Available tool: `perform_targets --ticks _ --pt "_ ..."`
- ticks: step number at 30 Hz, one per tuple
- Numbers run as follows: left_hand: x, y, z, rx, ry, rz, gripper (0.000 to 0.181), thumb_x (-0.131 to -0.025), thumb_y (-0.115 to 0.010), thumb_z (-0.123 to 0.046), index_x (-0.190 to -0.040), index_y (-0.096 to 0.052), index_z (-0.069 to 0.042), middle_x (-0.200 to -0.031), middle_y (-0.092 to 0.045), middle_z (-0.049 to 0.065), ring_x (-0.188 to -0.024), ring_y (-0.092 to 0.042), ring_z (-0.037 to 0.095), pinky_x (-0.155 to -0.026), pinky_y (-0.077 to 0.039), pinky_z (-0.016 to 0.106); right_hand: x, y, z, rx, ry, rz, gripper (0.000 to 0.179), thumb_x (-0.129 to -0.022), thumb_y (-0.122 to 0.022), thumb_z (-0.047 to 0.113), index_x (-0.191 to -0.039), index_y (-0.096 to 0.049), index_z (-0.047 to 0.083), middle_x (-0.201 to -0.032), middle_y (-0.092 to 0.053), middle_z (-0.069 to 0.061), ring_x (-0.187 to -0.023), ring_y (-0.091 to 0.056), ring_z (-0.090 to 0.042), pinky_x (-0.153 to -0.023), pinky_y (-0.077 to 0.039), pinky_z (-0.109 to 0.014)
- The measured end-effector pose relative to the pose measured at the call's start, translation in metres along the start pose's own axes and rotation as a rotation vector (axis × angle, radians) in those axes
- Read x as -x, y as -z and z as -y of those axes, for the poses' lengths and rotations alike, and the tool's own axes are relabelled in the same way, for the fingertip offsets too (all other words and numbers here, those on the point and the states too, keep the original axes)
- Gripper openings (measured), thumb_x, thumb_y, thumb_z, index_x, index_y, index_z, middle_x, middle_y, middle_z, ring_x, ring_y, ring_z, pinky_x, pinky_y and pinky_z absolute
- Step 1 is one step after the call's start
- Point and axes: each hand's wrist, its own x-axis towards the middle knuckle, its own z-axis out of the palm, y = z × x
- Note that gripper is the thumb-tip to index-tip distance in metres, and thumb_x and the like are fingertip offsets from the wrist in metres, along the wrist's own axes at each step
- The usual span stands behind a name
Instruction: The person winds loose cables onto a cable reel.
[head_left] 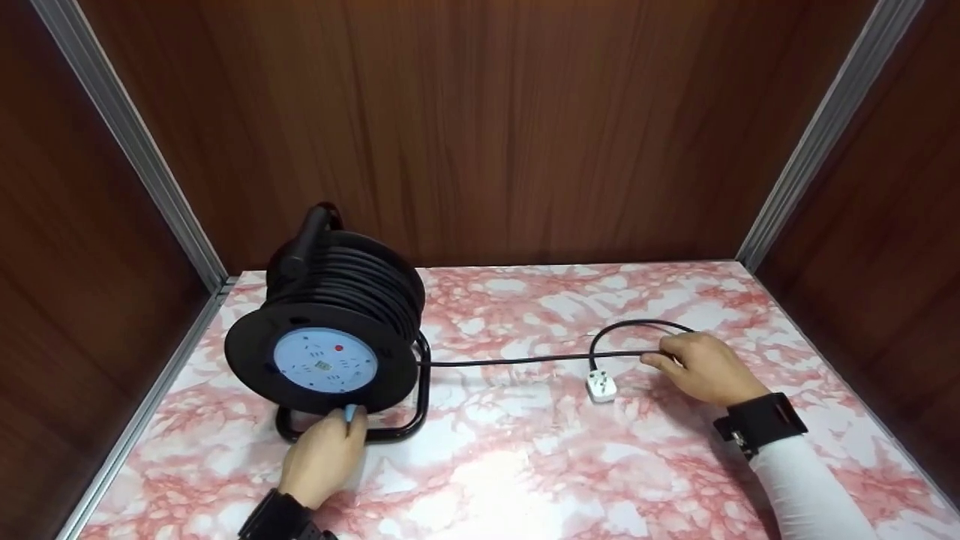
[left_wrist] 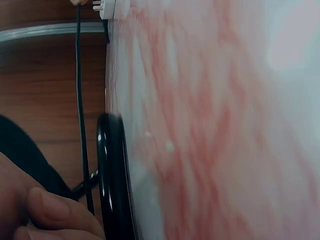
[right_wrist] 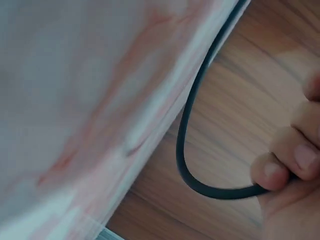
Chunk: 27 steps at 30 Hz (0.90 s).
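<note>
A black cable reel stands on the left of the table, wound with black cable, its pale blue socket panel facing me. My left hand pinches a small blue knob at the lower rim of the reel's front disc. Black cable runs off the reel to the right, stretched nearly straight. My right hand grips it, and in the right wrist view the fingers curl round it. From that hand the cable loops back to a white plug, pins upward, left of the hand.
The reel rests on a black tubular frame, which also shows close to my left hand in the left wrist view. Brown wood-grain panels with metal corner strips close off the back and both sides of the pink-and-white marbled table.
</note>
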Motion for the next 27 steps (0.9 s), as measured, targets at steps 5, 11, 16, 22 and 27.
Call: perform_targets --ticks 5,11,16,22,27 --pt "-0.002 0.012 0.014 -0.007 0.036 0.027 0.057 -0.113 -0.035 -0.045 -0.093 -0.068 -0.002 -0.098 -0.071 0.022 -0.095 -0.071 0.046 -0.082 -0.05 0.066 -0.001 -0.005 0.002 -0.065 0.012 0.117 0.033 -0.104 -0.067 0.045 -0.076 -0.065 0.027 -0.065 -0.05 0.02 -0.061 -0.05 -0.006 -0.065 -0.043 -0.035" --pt "-0.003 0.025 0.023 -0.024 0.059 0.009 0.06 -0.112 -0.035 -0.047 -0.101 -0.07 0.001 -0.109 -0.071 0.026 -0.101 -0.069 0.051 -0.082 -0.049 0.069 0.0 -0.004 0.004 -0.075 0.016 0.069 0.027 -0.103 -0.069 0.043 -0.081 -0.065 0.027 -0.068 -0.052 0.02 -0.063 -0.051 -0.006 -0.066 -0.043 -0.035" --pt "-0.002 0.034 0.029 -0.028 0.088 0.016 0.065 -0.111 -0.033 -0.053 -0.101 -0.069 0.0 -0.103 -0.07 0.023 -0.098 -0.069 0.049 -0.081 -0.049 0.068 0.0 -0.001 0.003 -0.01 0.068 -0.078 0.026 -0.099 -0.077 0.036 -0.082 -0.06 0.026 -0.072 -0.05 0.014 -0.068 -0.05 -0.013 -0.066 -0.042 -0.04" --pt "-0.001 0.05 0.038 -0.024 0.113 -0.004 0.07 -0.11 -0.027 -0.06 -0.104 -0.067 -0.003 -0.107 -0.07 0.023 -0.102 -0.068 0.051 -0.081 -0.049 0.068 0.003 -0.007 0.0 -0.042 -0.061 0.142 0.032 -0.102 -0.066 0.051 -0.079 -0.06 0.031 -0.065 -0.051 0.017 -0.063 -0.051 -0.01 -0.068 -0.043 -0.038" --pt "0.0 0.062 0.045 -0.006 0.128 -0.031 0.07 -0.11 -0.028 -0.061 -0.104 -0.065 -0.002 -0.105 -0.069 0.023 -0.103 -0.068 0.05 -0.078 -0.047 0.066 -0.002 -0.008 0.01 -0.083 -0.062 0.214 0.036 -0.104 -0.061 0.056 -0.078 -0.061 0.03 -0.063 -0.052 0.019 -0.06 -0.052 -0.007 -0.066 -0.043 -0.036"
